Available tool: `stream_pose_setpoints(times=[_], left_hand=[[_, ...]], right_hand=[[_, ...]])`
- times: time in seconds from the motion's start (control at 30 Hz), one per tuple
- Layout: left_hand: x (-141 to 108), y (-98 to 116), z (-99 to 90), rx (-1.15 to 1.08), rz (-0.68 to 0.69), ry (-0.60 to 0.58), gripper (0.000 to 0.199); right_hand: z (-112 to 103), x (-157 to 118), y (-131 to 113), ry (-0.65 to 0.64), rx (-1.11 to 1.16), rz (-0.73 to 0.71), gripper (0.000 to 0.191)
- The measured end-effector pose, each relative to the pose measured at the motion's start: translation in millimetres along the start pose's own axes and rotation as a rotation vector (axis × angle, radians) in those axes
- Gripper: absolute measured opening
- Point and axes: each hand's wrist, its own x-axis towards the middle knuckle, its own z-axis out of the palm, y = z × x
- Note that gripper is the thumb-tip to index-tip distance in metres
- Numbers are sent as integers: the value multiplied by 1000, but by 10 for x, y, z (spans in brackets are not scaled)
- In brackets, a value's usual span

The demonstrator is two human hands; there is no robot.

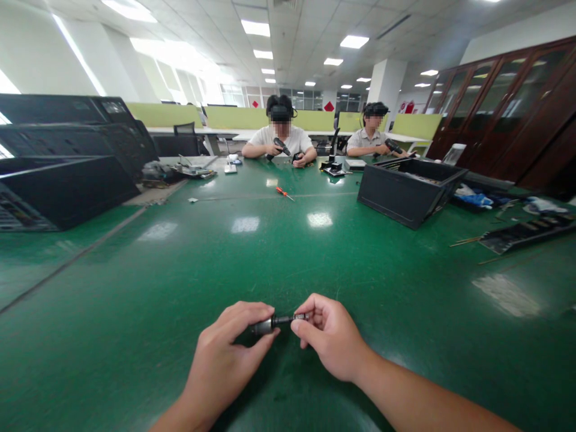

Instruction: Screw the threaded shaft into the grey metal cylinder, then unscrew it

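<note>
Low in the middle of the head view, both hands meet at a small dark metal cylinder (263, 327) with a thinner dark shaft (282, 320) running out to the right. It looks like a drill chuck or bit holder, but I cannot make out which. My left hand (231, 345) grips the wide cylinder between thumb and fingers. My right hand (330, 336) pinches a silvery collar (300, 317) at the shaft's right end. The piece is held roughly level, just above the green tabletop (270, 264).
An orange-handled screwdriver (283, 192) lies mid-table. Black computer cases stand at left (67, 192) and right (405, 189), with a dark metal panel (526, 234) farther right. Across the table, two people (279, 141) (371, 138) hold power drills. Loose parts (193, 169) lie at back left.
</note>
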Motion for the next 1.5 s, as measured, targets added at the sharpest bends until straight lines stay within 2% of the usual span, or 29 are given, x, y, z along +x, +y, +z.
stream_pose_setpoints(times=[1.5], left_hand=[[12, -42, -8, 15, -8, 31, 18]], right_hand=[[15, 8, -2, 32, 16, -6, 13]])
